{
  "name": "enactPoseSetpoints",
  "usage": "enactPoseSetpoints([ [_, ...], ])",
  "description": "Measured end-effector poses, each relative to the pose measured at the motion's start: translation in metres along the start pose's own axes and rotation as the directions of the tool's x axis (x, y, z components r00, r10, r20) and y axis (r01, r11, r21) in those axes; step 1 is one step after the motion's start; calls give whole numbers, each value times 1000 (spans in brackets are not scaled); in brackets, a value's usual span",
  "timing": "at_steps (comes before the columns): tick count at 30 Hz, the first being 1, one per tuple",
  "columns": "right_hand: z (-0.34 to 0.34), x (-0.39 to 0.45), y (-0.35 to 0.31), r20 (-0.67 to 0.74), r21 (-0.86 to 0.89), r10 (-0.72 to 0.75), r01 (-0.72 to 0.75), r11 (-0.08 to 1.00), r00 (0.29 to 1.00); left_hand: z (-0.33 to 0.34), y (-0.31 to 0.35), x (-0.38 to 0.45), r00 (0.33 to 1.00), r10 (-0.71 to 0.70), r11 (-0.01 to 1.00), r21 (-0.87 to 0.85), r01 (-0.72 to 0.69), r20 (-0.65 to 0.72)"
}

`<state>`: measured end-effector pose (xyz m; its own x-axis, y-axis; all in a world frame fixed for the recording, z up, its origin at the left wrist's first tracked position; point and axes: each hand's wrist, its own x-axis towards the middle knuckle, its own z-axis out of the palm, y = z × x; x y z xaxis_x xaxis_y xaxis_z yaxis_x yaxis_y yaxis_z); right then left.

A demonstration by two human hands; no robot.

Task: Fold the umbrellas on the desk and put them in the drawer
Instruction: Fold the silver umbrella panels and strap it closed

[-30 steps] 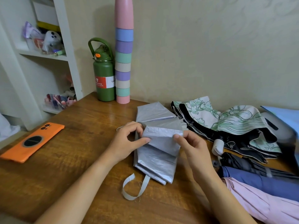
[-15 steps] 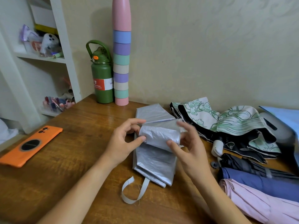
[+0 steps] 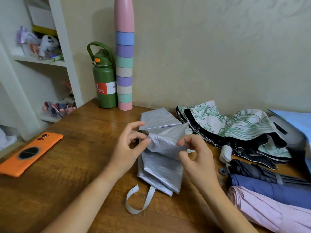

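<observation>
The silver umbrella point(image 3: 161, 158) lay mid-desk, its strap point(image 3: 139, 201) looped toward the near edge. Both hands pinched one raised fold of its fabric — the left hand point(image 3: 130, 146) at the left end, the right hand point(image 3: 193, 153) at the right. Other umbrellas — floral point(image 3: 235, 126), navy point(image 3: 269, 190), pink point(image 3: 272, 211) — lay just right on the desk point(image 3: 67, 165).

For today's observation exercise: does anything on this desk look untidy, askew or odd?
Yes. The floral umbrella lies half-open and rumpled against the wall, unlike the rolled navy umbrella and pink umbrella. The silver umbrella, pinched by both hands, trails its strap loose across the desk.
</observation>
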<state>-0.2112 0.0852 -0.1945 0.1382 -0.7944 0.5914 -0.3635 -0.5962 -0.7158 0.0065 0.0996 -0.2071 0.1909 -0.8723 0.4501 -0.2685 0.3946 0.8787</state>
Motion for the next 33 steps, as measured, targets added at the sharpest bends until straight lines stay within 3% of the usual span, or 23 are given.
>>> enactPoseSetpoints([
  [2, 1, -1, -1, -96, -55, -22, 16, 998, 995, 0, 2, 0, 1000, 10, 1000, 2, -10, 7],
  [5, 0, 3, -7, -188, -178, -193, 160, 971, 963, 0, 0, -1, 998, 47, 998, 27, -48, 49],
  [8, 5, 7, -8, -71, -256, -348, 320, 912, 935, 3, -1, -4, 988, 110, 988, 95, -121, 110],
  [15, 30, 15, 10, 182, -470, -268, 324, 821, 946, 4, -1, -5, 972, 190, 966, 151, -210, 137],
  [21, 32, 21, 19, 94, -468, -353, 354, 810, 931, 4, -4, -5, 971, 163, 967, 165, -192, 173],
  [24, 30, 21, 15, 60, -486, -419, 393, 781, 906, 2, -9, -2, 963, 185, 930, 283, -236, 198],
  [29, 29, 15, 1, 89, -508, -507, 477, 717, 857, -2, -18, 5, 955, 260, 827, 479, -296, 142],
  [33, 29, 11, -7, 141, -524, -538, 524, 672, 831, -1, -21, 8, 959, 273, 806, 527, -270, 75],
])
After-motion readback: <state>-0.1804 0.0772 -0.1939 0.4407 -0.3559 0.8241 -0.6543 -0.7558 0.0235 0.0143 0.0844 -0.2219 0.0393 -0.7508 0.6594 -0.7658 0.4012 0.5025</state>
